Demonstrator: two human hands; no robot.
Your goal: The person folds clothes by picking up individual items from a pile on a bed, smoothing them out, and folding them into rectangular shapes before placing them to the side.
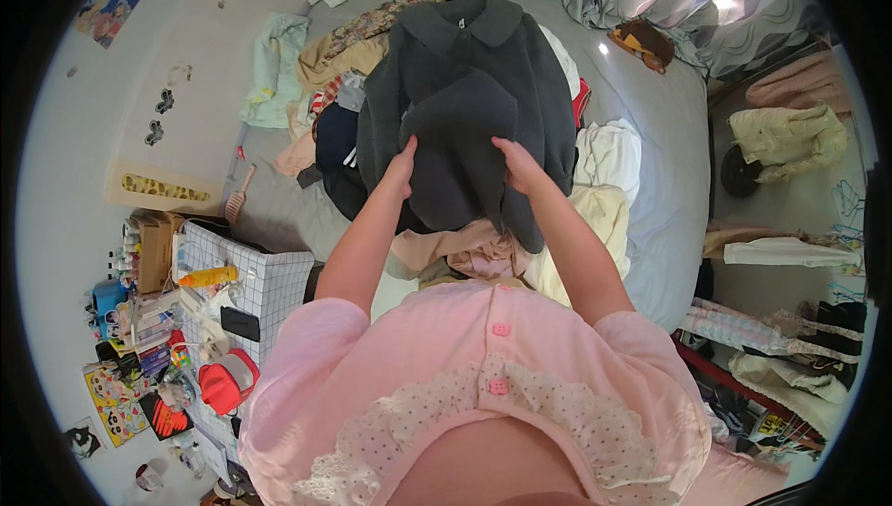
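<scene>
To your right, beyond the white garment [610, 155] and cream garment [599, 218], a broad stretch of grey bedsheet [674, 171] gives your right hand [520, 169] room to pass. Your left hand [400, 171] has a tighter way: the navy garment [334, 148] bulks beside it, and the white gridded cover [279, 274] stands near that forearm. Ahead, the dark grey collared jacket [465, 37] blocks you, with the mint-green garment [279, 60] farther left.
</scene>
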